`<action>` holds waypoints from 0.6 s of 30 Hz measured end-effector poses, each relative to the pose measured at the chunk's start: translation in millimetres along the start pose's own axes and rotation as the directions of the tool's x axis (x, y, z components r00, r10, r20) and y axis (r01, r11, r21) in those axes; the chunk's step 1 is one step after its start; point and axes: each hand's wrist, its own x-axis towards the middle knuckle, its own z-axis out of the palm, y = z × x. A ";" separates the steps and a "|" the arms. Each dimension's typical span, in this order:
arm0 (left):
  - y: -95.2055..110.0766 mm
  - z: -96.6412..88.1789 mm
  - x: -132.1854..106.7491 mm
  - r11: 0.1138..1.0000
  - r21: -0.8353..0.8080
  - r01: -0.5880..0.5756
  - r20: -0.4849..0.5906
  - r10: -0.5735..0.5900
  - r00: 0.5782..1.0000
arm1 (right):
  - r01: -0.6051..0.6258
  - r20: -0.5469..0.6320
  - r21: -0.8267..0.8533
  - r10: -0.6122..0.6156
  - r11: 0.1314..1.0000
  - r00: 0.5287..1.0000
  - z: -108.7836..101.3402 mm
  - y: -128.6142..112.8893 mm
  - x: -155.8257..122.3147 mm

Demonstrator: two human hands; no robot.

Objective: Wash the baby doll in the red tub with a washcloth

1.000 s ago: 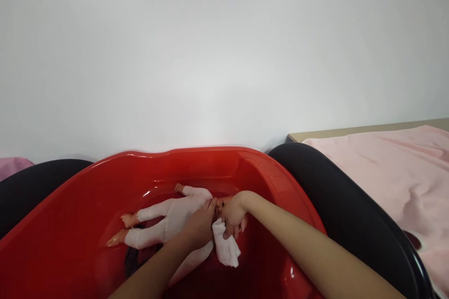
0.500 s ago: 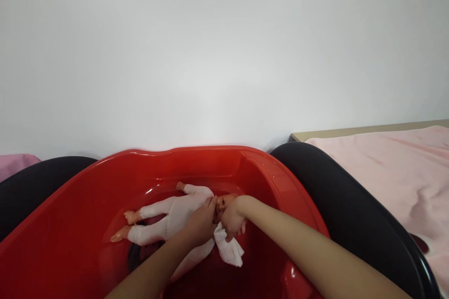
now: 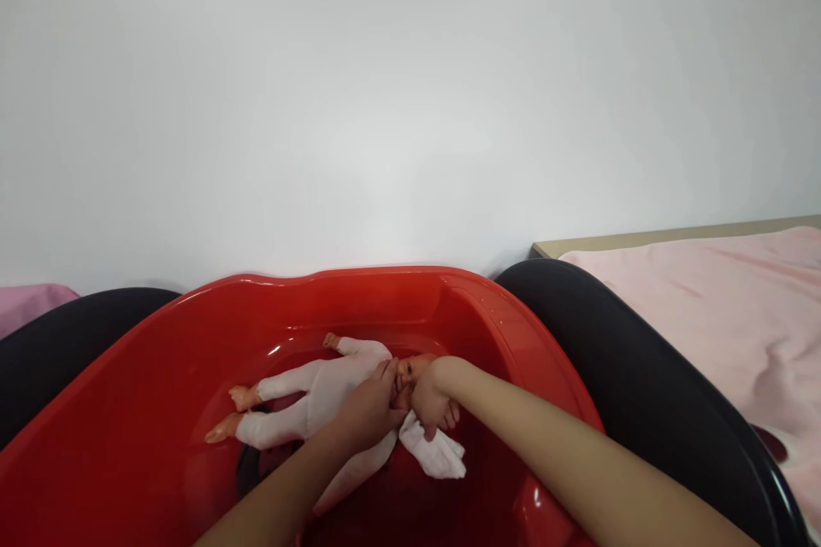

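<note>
A baby doll [image 3: 339, 385] in white clothing lies on its back in a red baby bathtub [image 3: 244, 308], feet to the left and head to the right. My left hand [image 3: 370, 404] is closed at the doll's chin and neck, its fingertips by the mouth. Beside the doll's head, my right hand [image 3: 434, 404] bends down at the wrist with its fingers curled on a white washcloth [image 3: 433, 453], which hangs below them. The right wrist covers part of the head.
Black rounded surfaces flank the tub, one on the left [image 3: 77, 333] and one on the right [image 3: 616, 376]. A pink blanket [image 3: 718, 316] covers the surface at far right. Behind the tub rises a white partition [image 3: 385, 120]. A dark object [image 3: 253, 466] shows under the doll's legs.
My right hand has shifted slightly right, and the washcloth has swung to the right with it. My left hand stays at the doll's chin; the doll lies almost the same.
</note>
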 end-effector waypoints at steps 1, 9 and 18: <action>-0.6 0.3 0.0 1.000 -0.008 -0.007 -0.010 0.007 1.000 | -0.056 0.083 -0.027 0.058 0.998 0.995 -1.7 -1.8 -0.8; -2.4 0.0 0.5 0.999 0.033 0.005 0.031 -0.007 0.999 | -0.146 0.144 -0.060 0.153 0.988 0.978 -8.7 -7.2 -9.9; -8.8 1.2 1.3 0.999 0.046 0.013 0.019 -0.014 1.000 | 0.100 0.128 0.230 -0.132 0.968 0.983 -12.2 -7.1 -19.7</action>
